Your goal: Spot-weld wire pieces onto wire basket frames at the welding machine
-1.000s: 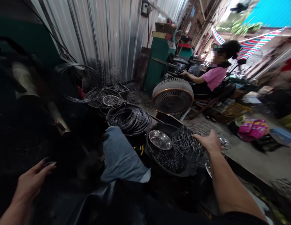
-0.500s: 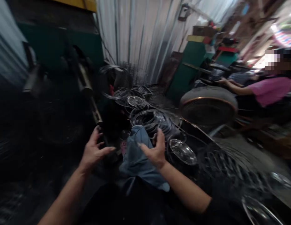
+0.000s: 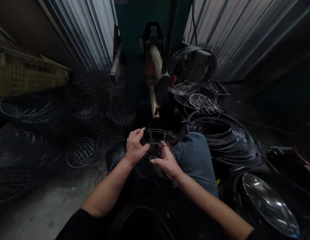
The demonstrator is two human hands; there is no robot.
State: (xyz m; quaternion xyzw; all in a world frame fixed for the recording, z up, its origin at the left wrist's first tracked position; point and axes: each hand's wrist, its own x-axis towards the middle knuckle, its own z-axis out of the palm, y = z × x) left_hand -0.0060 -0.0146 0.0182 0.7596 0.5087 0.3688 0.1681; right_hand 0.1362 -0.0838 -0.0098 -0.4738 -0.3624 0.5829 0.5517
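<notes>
The left hand (image 3: pixel 136 147) and right hand (image 3: pixel 167 163) are both grasping a wire hoop frame (image 3: pixel 158 144), with more work apparently left: bare wire coils (image 3: pixel 224 140) are lying near the floor's right side, and meshed wire grids (image 3: pixel 82 152) near its left.

A wire-working workshop: corrugated metal walls (image 3: pixel 247 36), heaped wire coils (image 3: pixel 224 140), stacked wire grilles (image 3: pixel 82 152).

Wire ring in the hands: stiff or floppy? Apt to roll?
The wire ring looks fairly stiff and light: thin wire, yet it holds its round shape between the left hand and right hand. Being a hoop, it would probably roll if stood on edge.
</notes>
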